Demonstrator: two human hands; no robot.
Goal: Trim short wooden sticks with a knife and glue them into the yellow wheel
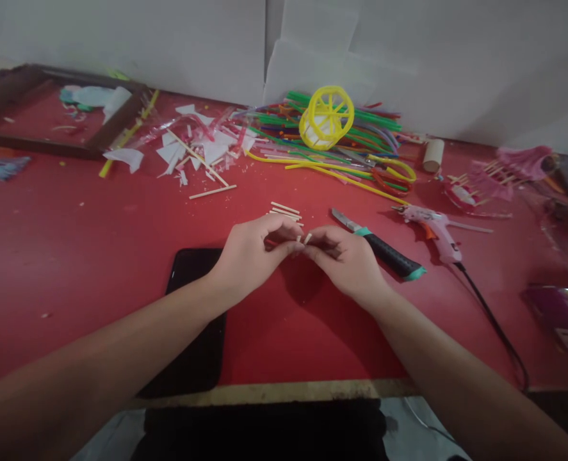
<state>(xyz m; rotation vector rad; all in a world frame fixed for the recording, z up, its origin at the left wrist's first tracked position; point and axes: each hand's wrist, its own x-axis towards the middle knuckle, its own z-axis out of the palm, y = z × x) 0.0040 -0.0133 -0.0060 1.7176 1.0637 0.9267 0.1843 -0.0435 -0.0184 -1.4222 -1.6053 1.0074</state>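
Views: one only, the head camera.
Position: at the person's head, above the near edge of the table (72, 256).
Facing: forward and down, toward the far edge and the white wall (120, 45) behind it.
Distance: close; left hand (250, 256) and right hand (348, 262) meet at mid-frame.
Coverage: near edge to far edge; the table's side edges fall outside the frame.

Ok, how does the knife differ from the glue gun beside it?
The knife is slim, black-handled with teal trim; the glue gun is pink and bulkier. The glue gun trails a black cord; the knife has none. The knife lies nearer the right hand. Both lie flat on the red table.
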